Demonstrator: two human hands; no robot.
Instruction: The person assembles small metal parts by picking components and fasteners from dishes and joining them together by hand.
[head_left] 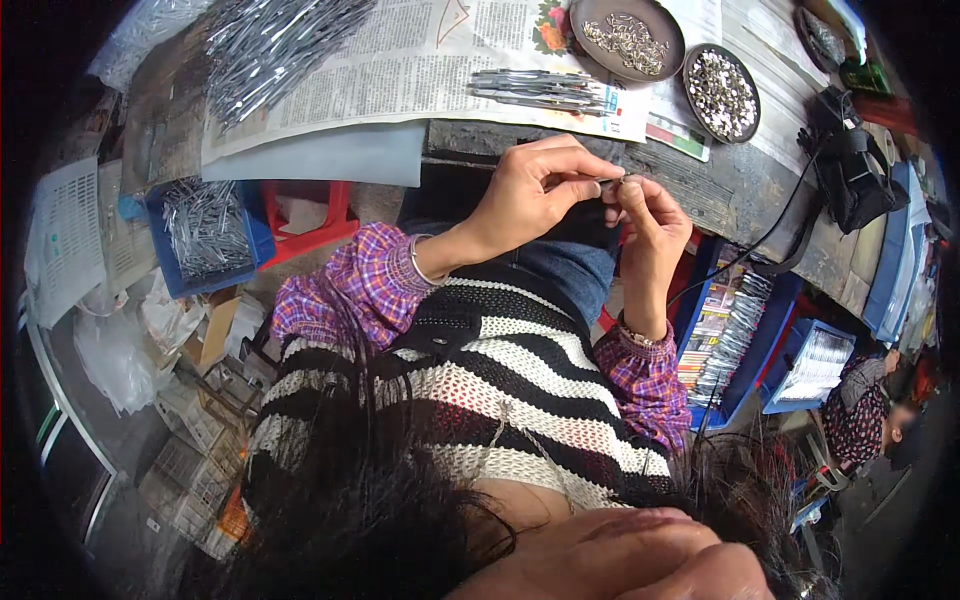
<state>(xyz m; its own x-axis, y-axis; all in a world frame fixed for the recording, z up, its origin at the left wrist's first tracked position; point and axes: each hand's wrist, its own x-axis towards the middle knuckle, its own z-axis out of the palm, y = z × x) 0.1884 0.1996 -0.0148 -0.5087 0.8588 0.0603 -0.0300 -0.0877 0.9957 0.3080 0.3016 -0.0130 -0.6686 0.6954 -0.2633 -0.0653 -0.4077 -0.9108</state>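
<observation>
As my left grip [540,195] and right grip [653,220] pinch fingertip to fingertip, nearly closed, on a small dark piece [621,180] too hidden to identify, it sits at six o'clock from the brown dish [598,62], by the near edge of the tabletop [745,195]. If either pinch slackens, it could drop toward my jeans [585,268], since only fingertips seem to hold it.

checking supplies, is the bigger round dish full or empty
Neither, partly filled: small metal parts lie in the dish, bare brown around them.
</observation>
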